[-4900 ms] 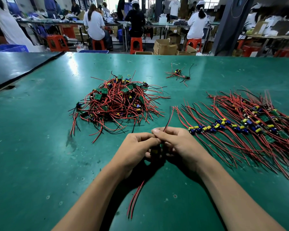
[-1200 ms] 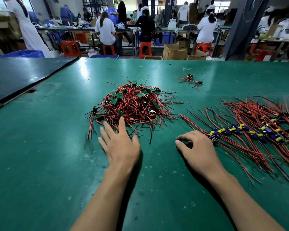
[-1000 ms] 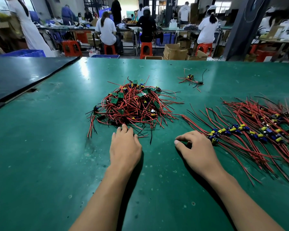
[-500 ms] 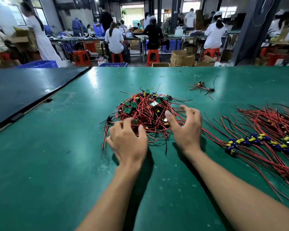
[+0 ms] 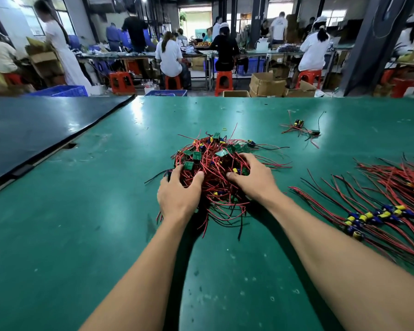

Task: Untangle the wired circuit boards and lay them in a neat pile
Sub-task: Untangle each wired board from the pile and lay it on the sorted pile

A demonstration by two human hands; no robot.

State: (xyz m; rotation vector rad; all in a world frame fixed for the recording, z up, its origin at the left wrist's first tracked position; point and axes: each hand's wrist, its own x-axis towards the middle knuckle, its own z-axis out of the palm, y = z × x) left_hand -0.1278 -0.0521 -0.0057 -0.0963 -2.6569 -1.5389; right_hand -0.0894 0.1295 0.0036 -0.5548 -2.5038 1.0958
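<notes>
- left hand (image 5: 178, 197): bare; knuckles and tendons raise faint ridges across its back
- right hand (image 5: 253, 180): bare likewise; broad, smooth back
- left forearm (image 5: 148, 271): slim; uncovered from wrist to the lower edge of the view
- right forearm (image 5: 339, 254): uncovered along its whole visible length; widens toward the corner

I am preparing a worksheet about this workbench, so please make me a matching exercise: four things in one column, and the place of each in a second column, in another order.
Things
1. tangled heap
2. sorted row
3. small bunch
4. dark mat

Places
A. at the far left, beside the green table
B. at the right edge, wires laid side by side
C. alone, farther back, right of the middle
D. in the middle, gripped by the left hand and the right hand

Pairs: 1-D, 2-B, 3-C, 4-A
</notes>
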